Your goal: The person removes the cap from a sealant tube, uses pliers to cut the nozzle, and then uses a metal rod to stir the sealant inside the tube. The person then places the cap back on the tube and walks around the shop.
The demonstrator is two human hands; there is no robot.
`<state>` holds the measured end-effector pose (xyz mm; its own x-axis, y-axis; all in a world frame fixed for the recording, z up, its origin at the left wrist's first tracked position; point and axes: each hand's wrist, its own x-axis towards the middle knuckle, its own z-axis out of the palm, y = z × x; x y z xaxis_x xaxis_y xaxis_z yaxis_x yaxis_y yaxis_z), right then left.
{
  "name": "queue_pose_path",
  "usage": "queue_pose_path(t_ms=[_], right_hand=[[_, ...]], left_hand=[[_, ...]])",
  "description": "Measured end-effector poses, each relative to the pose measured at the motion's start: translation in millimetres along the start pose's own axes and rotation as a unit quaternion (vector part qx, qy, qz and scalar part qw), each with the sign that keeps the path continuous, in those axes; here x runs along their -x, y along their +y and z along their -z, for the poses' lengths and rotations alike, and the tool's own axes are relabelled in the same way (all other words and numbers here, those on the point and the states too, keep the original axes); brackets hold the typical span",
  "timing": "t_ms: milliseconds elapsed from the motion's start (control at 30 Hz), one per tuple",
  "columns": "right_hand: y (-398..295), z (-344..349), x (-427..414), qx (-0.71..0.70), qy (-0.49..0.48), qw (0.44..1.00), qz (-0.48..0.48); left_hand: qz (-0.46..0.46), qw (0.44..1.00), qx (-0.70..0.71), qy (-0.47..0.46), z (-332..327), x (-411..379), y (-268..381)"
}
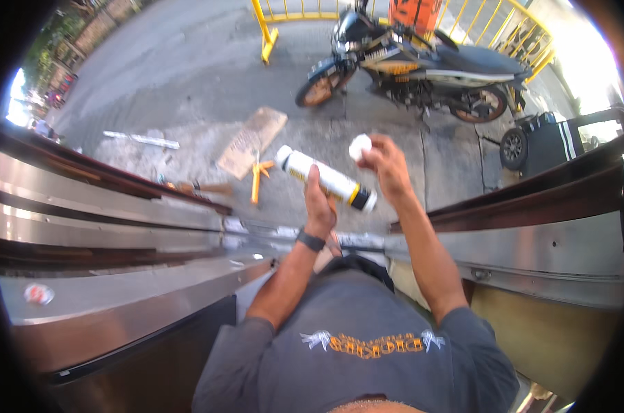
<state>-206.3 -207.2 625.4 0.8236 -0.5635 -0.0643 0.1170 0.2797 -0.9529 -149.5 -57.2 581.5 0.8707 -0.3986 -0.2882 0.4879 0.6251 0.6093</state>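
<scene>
Tilted in front of my body is a white cylindrical can with yellow and black bands, gripped around its middle by my left hand. One end of the can points up and left, the other down and right. My right hand pinches a round white cap by its edge, just right of the can and apart from it. Below both hands, on the concrete, lie a flat piece of cardboard and a small yellow-orange piece with branching arms.
A motorcycle is parked ahead, before a yellow metal barrier. Metal-faced door edges flank me, left and right. A white strip lies on the ground at left; a wheeled black object stands at right.
</scene>
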Motion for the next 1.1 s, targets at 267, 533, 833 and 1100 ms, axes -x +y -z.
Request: queue_pose_path(t_ms=[267, 533, 833, 1100], right_hand=[[-125.3, 71.4, -29.9, 0.155, -0.061, 0.976, 0.138], [-149.1, 164.1, -22.2, 0.179, 0.04, 0.977, 0.105], [-142.8, 177.0, -24.6, 0.19, 0.101, 0.967, 0.134], [-130.8, 184.5, -28.9, 0.144, 0.096, 0.976, 0.133]], left_hand=[[-0.132, 0.942, -0.279, -0.134, -12.9, 7.6, 6.1], [-0.179, 0.867, -0.445, -0.137, -10.7, -3.8, -32.4], [-0.254, 0.777, -0.558, -0.142, -22.8, -26.8, -77.9], [-0.231, 0.797, -0.54, -0.139, -39.2, -71.9, -108.6]])
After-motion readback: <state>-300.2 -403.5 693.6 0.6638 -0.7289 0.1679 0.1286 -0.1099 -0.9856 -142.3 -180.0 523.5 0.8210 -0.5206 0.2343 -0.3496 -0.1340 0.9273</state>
